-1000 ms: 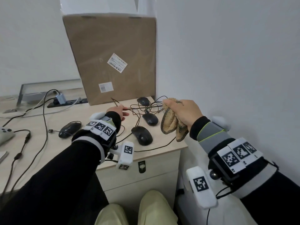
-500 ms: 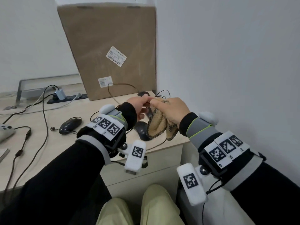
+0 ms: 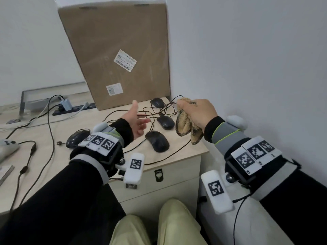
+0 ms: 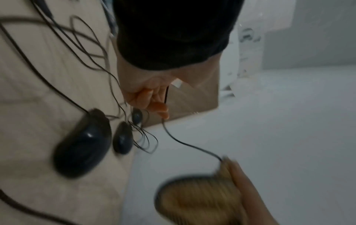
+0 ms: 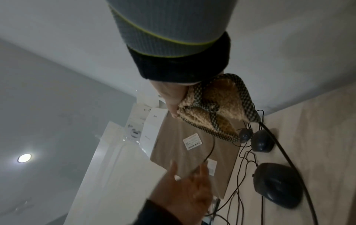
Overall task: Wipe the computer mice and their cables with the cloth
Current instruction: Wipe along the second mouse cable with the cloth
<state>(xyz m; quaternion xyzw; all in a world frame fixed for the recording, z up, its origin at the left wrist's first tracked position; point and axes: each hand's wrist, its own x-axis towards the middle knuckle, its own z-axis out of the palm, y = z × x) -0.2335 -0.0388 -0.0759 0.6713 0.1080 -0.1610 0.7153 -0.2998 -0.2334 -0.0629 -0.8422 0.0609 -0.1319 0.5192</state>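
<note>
Nearest the person, the left hand [image 3: 134,123] hovers palm-up over the pale wooden desk [image 3: 192,149], fingers spread and loosely extended; in the left wrist view a thin black cable [image 4: 185,142] runs past its fingertips toward the cloth, but blur hides whether they pinch it. Just right, the right hand [image 3: 196,110] is bunched around a shaggy tan cloth with a checked black-and-white border [image 3: 185,126], and the cable seems to enter the cloth's folds there. The cloth hangs limp, so it should wrap a cable readily.

On the desk lie smooth black computer mice: the nearest mouse [image 3: 157,140], a middle mouse [image 3: 165,122] and a far mouse [image 3: 157,102], amid tangled cables. They are probably light and liable to slide, so bracing each body while wiping seems wise.

Behind stands a large closed brown cardboard box with white labels [image 3: 116,55]; its contents cannot be seen.
</note>
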